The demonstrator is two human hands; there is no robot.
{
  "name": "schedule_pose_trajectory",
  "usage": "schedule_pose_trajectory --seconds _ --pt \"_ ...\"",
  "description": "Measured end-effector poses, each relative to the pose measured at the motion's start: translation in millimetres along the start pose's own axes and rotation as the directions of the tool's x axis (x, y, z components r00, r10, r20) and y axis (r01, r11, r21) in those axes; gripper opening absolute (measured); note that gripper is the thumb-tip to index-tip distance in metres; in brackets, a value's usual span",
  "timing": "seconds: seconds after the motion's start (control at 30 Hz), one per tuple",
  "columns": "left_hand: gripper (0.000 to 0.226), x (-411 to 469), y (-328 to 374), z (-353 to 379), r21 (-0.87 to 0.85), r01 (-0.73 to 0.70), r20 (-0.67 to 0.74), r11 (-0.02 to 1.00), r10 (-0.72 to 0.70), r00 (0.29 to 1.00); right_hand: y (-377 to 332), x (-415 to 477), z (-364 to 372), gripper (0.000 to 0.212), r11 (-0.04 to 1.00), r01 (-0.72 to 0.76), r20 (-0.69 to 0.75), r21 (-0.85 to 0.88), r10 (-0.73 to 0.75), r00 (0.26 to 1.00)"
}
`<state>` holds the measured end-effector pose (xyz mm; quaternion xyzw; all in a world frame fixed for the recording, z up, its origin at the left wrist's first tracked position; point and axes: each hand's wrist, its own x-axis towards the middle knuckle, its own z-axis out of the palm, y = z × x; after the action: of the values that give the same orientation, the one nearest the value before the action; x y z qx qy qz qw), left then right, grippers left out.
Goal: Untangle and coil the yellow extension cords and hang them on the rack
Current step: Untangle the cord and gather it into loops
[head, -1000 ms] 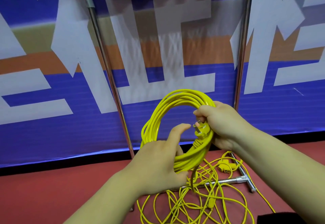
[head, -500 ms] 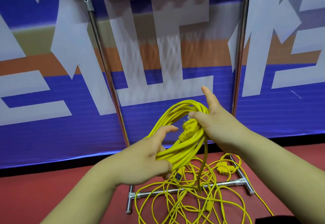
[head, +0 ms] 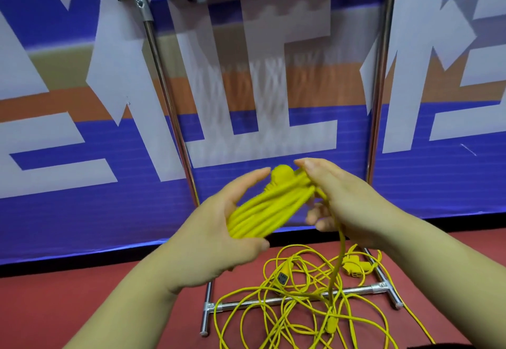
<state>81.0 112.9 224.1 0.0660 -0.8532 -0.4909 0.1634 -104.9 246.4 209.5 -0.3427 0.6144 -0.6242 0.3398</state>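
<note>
**Some kind of indoor event or display hall**

Far wall is one big printed banner (head: 54, 225), blue with huge white characters and an orange stripe, running down to a red floor (head: 82, 299). A chrome rack (head: 380, 97) stands on that floor just in front of it, yellow cords (head: 353, 268) heaped at its base. Can't pin it down further.

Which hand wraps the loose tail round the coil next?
Likely right: the loose tail runs down from the right hand to the floor tangle, while the left hand grips the coil.
</note>
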Motion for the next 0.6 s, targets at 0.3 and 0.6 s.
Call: schedule_pose_trajectory --seconds 0.3,0.6 --pt "0.079 5.6 -25.0 -19.2 -0.31 -0.019 -0.342 0.951 -0.093 0.935 23.4 7.0 -15.4 0.047 0.829 0.111 0.001 -0.548 -0.132 0.991" --pt "0.056 6.9 -44.1 -14.5 -0.394 0.041 -0.198 0.918 -0.129 0.972 36.2 20.2 -21.6 0.014 0.758 0.099 -0.052 -0.645 -0.173 0.984"
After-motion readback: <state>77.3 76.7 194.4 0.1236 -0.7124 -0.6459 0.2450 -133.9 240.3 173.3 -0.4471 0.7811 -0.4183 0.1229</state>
